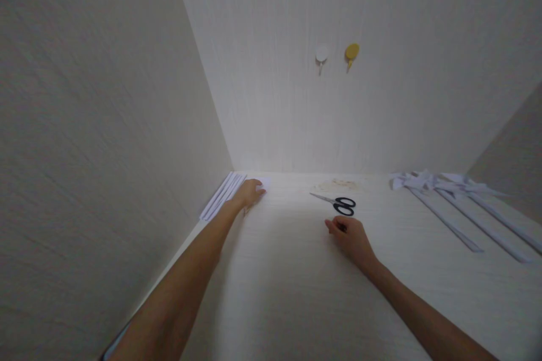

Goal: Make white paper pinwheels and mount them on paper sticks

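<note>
3 white paper sticks (478, 224) are laid toward the surface's (288, 282) far right corner, apparently to be kept apart from the plain strips (222, 197) along the left edge. White paper (266, 183) is touched by the left hand (250, 193) near the far left corner; whether it is gripped cannot be told. Scissors (345, 206) are placed just beyond the right hand (349, 237), probably for easy reach; its fingers are curled narrowly, and whether anything is held cannot be told.

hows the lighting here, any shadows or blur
Head view: dim, greyish light, the left wall darker than the back wall; head view: soft shadow on the white surface; head view: slightly soft, the white paper by the left hand lacking crisp edges.
</note>
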`<state>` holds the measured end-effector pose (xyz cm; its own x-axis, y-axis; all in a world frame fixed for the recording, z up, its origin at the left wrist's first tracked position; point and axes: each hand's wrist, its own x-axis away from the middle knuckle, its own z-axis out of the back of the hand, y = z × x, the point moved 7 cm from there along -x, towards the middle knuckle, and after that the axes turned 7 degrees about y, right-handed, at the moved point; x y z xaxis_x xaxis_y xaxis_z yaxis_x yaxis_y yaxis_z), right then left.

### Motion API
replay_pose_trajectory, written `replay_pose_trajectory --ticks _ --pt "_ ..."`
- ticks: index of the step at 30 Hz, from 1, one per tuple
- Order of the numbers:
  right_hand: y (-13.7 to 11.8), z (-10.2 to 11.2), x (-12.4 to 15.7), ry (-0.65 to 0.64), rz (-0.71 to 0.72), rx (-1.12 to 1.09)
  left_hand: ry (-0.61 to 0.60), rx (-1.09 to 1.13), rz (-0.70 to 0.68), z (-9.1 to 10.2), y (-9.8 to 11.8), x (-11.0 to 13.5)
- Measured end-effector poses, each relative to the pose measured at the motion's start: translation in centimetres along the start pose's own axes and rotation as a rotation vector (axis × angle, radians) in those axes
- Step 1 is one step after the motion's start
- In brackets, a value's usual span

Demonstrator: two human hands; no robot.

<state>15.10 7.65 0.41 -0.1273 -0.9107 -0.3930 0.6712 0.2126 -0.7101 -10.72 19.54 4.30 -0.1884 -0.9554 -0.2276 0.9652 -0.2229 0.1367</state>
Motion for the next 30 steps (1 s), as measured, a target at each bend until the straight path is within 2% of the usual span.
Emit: replay_pose_trajectory --ticks 5,11,16,23,30 --pt "-0.1 -0.1 0.0 -0.016 -0.010 -0.004 -0.099 -0.155 -0.005 -1.0 0.2 0.1" --pt "-0.1 0.0 0.0 -0.025 -0.012 -0.009 -0.150 -0.274 -0.047 -0.8 1.8 0.2" --pt "0.1 0.0 0.0 -0.029 -0.006 -0.010 -0.197 -0.322 -0.089 -0.7 2.0 -0.3" --pt "-0.2 0.1 0.1 -0.033 -0.002 -0.006 -0.195 -0.332 -0.080 -0.7 1.6 -0.5" --pt "-0.3 0.0 0.2 -0.022 0.014 -0.005 -0.109 -0.339 -0.027 -0.6 2.7 -0.1"
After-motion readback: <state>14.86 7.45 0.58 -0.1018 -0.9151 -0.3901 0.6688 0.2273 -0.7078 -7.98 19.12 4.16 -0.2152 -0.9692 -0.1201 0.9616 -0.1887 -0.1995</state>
